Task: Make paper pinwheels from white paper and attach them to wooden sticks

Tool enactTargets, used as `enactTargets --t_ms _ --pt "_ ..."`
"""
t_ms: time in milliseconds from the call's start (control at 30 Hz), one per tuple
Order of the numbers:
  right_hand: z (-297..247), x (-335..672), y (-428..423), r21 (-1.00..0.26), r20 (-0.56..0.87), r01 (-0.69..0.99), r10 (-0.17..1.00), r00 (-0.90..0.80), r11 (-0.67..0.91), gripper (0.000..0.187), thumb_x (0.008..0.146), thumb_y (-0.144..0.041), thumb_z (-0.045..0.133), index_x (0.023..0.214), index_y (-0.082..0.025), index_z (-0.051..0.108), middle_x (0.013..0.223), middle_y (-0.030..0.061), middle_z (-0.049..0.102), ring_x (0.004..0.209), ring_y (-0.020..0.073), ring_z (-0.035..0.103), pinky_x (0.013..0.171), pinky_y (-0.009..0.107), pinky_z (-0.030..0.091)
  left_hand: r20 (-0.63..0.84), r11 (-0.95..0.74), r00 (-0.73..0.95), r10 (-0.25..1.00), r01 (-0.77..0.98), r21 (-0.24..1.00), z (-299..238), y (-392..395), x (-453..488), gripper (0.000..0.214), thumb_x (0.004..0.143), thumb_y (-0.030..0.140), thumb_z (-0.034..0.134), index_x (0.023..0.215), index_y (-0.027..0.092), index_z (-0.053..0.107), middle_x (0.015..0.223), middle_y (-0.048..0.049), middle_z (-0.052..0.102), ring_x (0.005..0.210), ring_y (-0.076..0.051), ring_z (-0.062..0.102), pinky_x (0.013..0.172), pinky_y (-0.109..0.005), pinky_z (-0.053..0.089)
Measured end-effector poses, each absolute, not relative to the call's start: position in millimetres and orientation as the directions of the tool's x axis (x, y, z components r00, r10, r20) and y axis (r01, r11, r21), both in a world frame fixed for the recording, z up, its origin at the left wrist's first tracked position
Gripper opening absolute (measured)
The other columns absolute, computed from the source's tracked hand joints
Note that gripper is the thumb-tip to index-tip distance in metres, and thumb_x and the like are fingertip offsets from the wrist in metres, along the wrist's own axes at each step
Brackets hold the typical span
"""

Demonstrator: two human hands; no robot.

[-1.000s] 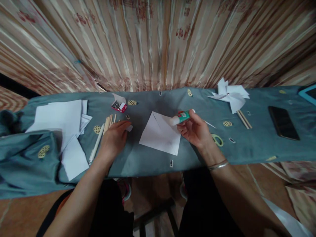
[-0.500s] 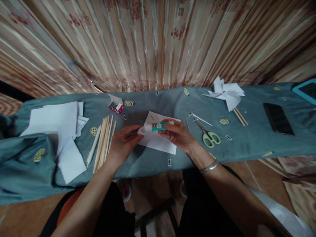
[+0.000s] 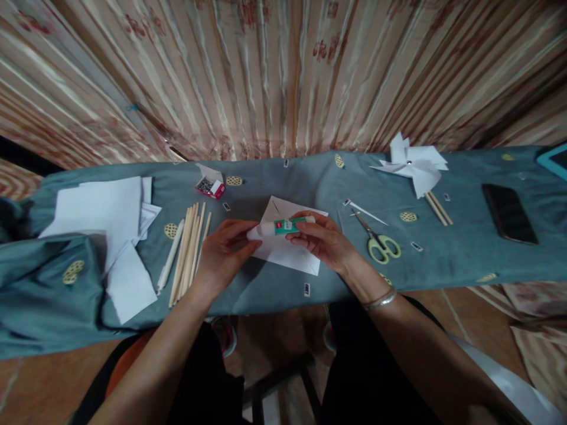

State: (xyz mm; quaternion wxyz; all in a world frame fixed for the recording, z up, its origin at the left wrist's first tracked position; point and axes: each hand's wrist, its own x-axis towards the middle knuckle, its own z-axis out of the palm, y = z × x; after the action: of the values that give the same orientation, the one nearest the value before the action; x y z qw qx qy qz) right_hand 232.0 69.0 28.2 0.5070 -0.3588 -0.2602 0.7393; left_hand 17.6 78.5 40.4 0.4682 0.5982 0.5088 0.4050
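Both my hands hold a glue stick (image 3: 287,226) with a green label level above a white paper square (image 3: 287,260). My right hand (image 3: 325,239) is closed around its labelled right end. My left hand (image 3: 225,251) pinches a white piece at the other end, which looks like the cap (image 3: 254,232); it lines up with the stick, and I cannot tell whether the two are joined. The paper lies flat under my hands, with cut or crease lines running in from its corners. Green-handled scissors (image 3: 381,245) lie right of my right hand, beside a thin paper strip (image 3: 368,212).
Left of my hands lie wooden sticks (image 3: 188,254), a white pen-like stick (image 3: 170,257) and stacked white paper (image 3: 101,209). Behind them sits a small red box of metal pins (image 3: 210,184). To the right are a paper pinwheel (image 3: 414,165), a dark phone (image 3: 509,212) and a blue-edged device (image 3: 553,162).
The white piece in my left hand has come into straighter line with the glue stick. My hands stay almost in place, while the whole view has shifted slightly.
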Motion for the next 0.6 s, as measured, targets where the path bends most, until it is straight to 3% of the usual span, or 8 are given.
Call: enactTargets --t_ms 267,600 --pt "31.0 228.7 68.1 -0.758 -0.290 -0.540 0.931 -0.222 -0.365 0.031 0.064 -0.026 0.086 0.087 -0.017 0.067 0.078 -0.0002 0.076 0.066 0.0123 0.074 0.064 0.018 0.062 0.100 -0.176 0.195 0.976 0.423 0.889 43.7 77.1 14.3 0.028 0.072 0.030 0.071 0.099 0.022 0.074 0.103 -0.0036 0.066 0.094 -0.020 0.065 0.085 -0.035 0.058" --pt "35.7 224.4 65.0 -0.815 -0.278 -0.466 0.938 -0.209 -0.345 0.032 0.064 -0.031 0.086 0.087 -0.017 0.068 0.078 0.0012 0.076 0.067 0.0130 0.074 0.063 0.019 0.061 0.198 -0.321 0.284 0.938 0.497 0.806 41.1 74.1 15.0 0.028 0.079 0.031 0.068 0.104 0.022 0.073 0.104 -0.0050 0.069 0.093 -0.020 0.067 0.086 -0.035 0.054"
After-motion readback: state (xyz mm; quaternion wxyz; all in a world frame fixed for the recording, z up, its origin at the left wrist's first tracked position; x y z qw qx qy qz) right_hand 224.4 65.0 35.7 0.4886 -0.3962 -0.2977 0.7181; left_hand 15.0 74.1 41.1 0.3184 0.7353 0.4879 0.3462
